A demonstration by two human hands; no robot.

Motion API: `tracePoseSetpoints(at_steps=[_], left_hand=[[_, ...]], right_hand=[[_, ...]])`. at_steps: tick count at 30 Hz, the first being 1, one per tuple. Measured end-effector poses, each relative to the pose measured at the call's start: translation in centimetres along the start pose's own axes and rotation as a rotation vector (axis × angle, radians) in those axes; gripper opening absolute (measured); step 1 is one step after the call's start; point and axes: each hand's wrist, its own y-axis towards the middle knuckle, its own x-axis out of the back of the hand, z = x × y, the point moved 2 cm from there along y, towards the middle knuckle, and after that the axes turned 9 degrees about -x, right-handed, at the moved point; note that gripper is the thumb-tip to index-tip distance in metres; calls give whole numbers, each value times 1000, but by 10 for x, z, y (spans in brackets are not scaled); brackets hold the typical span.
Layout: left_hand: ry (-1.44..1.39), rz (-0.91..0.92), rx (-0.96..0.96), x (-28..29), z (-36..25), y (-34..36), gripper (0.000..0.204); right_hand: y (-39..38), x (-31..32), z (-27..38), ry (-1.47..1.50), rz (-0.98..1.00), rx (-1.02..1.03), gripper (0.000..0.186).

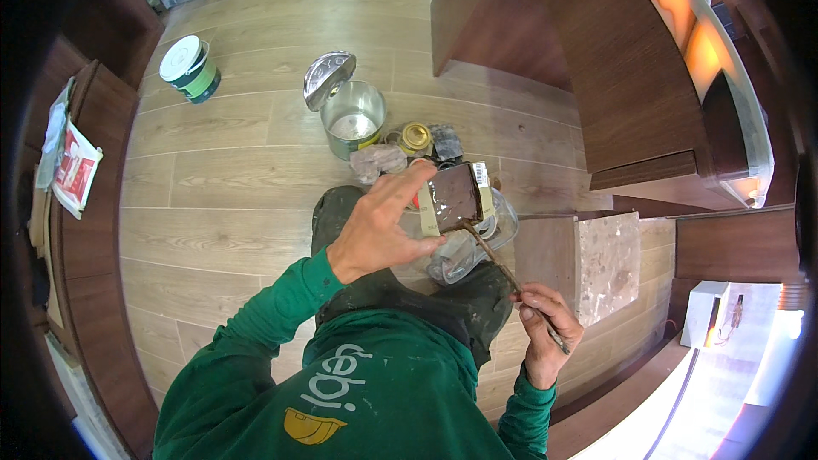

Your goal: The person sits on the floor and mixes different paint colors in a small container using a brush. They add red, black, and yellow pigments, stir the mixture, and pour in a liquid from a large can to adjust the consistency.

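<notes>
My left hand [385, 220] is closed on the left side of a small cardboard box [430, 204], fingers at the far edge and thumb at the near one. The box's middle is coated in glossy dark brown, wet-looking material [456, 194]. My right hand [548, 330] pinches a thin brown-stained stick [503, 268], which slants up and left. The stick's far tip meets the box's near edge; whether it ends in bristles I cannot tell. Under the box is a clear plastic container [460, 257], partly hidden.
Beyond my hands stand an open metal can [354, 115] with its lid bent up, a gold-lidded jar [416, 138] and a crumpled rag [377, 162]. A lidded green bucket [192, 68] is at far left. Brown cabinets [630, 60] rise on the right; a stained board [607, 264] lies nearby.
</notes>
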Motion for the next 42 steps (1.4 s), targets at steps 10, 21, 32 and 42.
tracePoseSetpoints(at_steps=[10,21,32,42], left_hand=[[2,-9,-4,0,4,-3,93],[-166,175,132,26,48,-20,95],[-396,274,160,35,88,-39,125],[-106,-285,1126,5,332,-46,65]], right_hand=[[1,-2,1,-68,-3,17,20],[78,-41,-52,164,2,-344,46],[129,-143,-97,507,332,-686,20],[151,-104,-119,421,117,-612,17]])
